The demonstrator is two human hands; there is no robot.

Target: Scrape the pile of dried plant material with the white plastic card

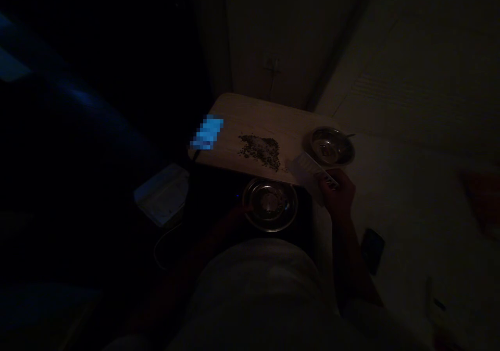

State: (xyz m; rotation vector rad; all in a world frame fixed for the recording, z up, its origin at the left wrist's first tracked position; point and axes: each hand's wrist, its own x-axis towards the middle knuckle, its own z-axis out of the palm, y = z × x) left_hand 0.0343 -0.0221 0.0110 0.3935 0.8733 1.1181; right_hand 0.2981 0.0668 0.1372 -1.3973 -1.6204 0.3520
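Observation:
The scene is very dark. My right hand (pixel 339 189) grips a pale, flat, ridged piece (pixel 307 167), its exact kind unclear, angled over the near right edge of a wooden board (pixel 230 111). Just left of it on the board lies a loose heap of small dark bits (pixel 261 150) mixed with some paler ones. My left hand (pixel 247 209) is at the left rim of a round metal bowl (pixel 270 226) in front of my body; its fingers are too dim to make out. A few small bits seem to lie inside that bowl.
A second metal bowl (pixel 346 150) stands at the board's right side, with something small in it. A blurred, glowing blue screen (pixel 210 132) is at the left edge. A pale box-like thing (pixel 162 195) sits lower left, and a dark phone-like object (pixel 373 250) lies at right.

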